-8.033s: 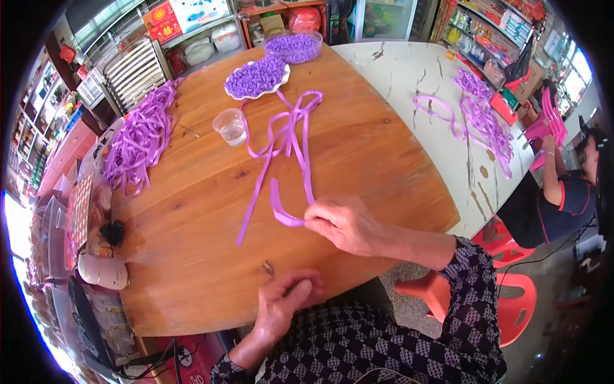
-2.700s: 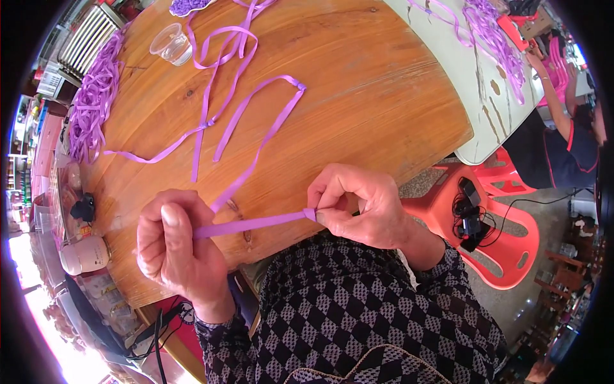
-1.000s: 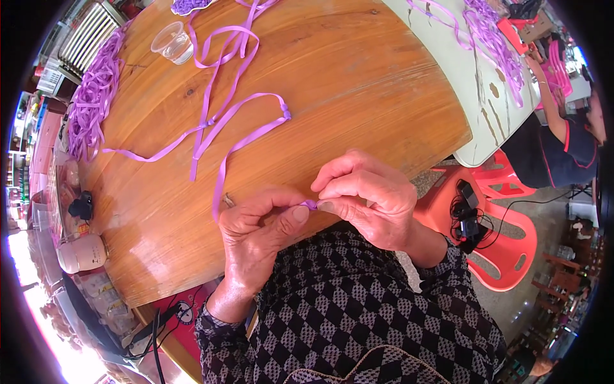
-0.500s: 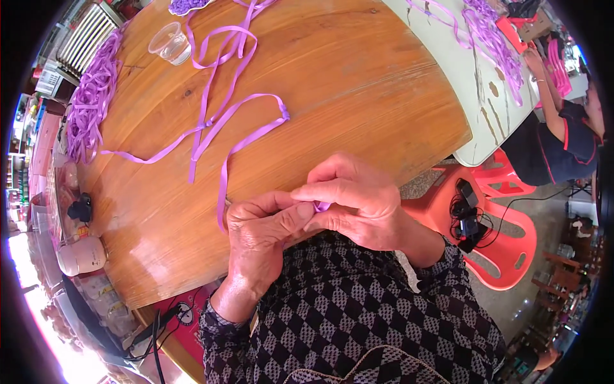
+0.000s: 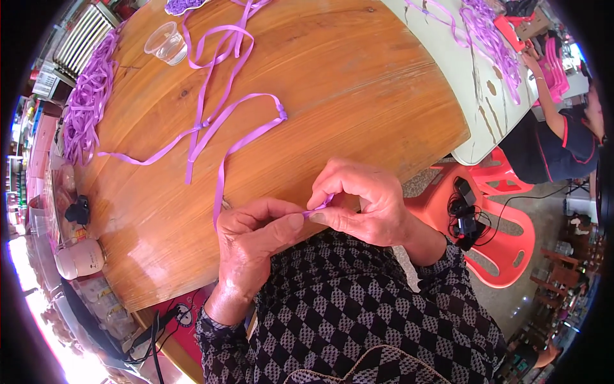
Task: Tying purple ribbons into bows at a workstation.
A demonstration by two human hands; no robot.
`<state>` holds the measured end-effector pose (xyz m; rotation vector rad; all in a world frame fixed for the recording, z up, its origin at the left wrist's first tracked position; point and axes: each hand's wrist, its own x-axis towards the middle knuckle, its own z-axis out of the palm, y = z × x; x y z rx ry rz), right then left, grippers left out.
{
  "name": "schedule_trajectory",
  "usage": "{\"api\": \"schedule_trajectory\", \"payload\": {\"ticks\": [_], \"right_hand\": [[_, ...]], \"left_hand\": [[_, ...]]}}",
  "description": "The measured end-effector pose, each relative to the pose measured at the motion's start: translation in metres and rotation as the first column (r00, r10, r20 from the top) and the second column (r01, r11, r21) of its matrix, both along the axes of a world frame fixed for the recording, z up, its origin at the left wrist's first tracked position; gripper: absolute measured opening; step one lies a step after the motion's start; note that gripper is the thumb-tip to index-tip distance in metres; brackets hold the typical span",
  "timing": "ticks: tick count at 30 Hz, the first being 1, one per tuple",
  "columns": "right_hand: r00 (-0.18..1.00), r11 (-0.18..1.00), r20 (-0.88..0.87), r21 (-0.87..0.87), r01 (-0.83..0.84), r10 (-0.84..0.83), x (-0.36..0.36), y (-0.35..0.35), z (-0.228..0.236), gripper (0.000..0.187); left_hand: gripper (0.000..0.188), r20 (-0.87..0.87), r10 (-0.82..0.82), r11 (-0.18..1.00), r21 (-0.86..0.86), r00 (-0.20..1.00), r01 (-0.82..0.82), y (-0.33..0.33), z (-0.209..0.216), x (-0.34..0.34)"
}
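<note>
A long purple ribbon (image 5: 248,136) runs across the wooden table and into my hands at its near edge. My left hand (image 5: 259,233) pinches it between thumb and forefinger. Just to the right, my right hand (image 5: 364,205) grips a short folded piece of the same ribbon between thumb and fingers, close to the left fingertips. Small darker knots or clasps (image 5: 282,114) sit along the ribbon. Whether a small piece is hidden under my fingertips I cannot make out.
On the table (image 5: 358,109) stand a clear plastic cup (image 5: 167,45) and a dish of small purple pieces (image 5: 184,6). A heap of purple ribbon (image 5: 89,105) lies at the left edge. Right are red stools (image 5: 505,256) and another person's arm (image 5: 549,96) by a white table (image 5: 483,115).
My hands have drawn slightly apart, the left one moving left. More of the purple ribbon now shows between the fingertips.
</note>
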<state>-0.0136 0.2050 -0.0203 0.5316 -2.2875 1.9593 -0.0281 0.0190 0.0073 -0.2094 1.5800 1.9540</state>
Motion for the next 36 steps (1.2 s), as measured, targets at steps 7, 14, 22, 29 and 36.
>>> {"api": "schedule_trajectory", "payload": {"ticks": [7, 14, 22, 29, 36], "right_hand": [[0.983, 0.984, 0.163, -0.167, -0.060, 0.088, 0.004, 0.003, 0.000, 0.014], [0.997, 0.997, 0.061, -0.063, -0.048, 0.052, 0.002, -0.003, -0.001, 0.015], [0.995, 0.997, 0.096, -0.080, -0.005, 0.012, 0.005, -0.001, 0.003, 0.020], [1.000, 0.997, 0.018, -0.071, -0.021, 0.023, 0.002, -0.001, 0.001, 0.023], [1.000, 0.999, -0.004, -0.046, -0.021, 0.020, 0.000, -0.002, -0.001, 0.021]], "left_hand": [[0.013, -0.167, -0.147, 0.966, -0.236, 0.975, 0.105, -0.014, 0.007, 0.003], [0.021, -0.075, 0.011, 0.998, -0.064, 0.997, -0.016, 0.007, 0.014, 0.003], [0.018, -0.056, -0.054, 0.998, -0.046, 0.997, 0.052, 0.001, -0.002, 0.003], [0.017, -0.061, 0.071, 0.995, -0.060, 0.996, -0.075, 0.006, -0.002, 0.004], [0.014, -0.046, 0.010, 1.000, 0.022, 0.999, -0.009, 0.003, -0.005, 0.003]]}}
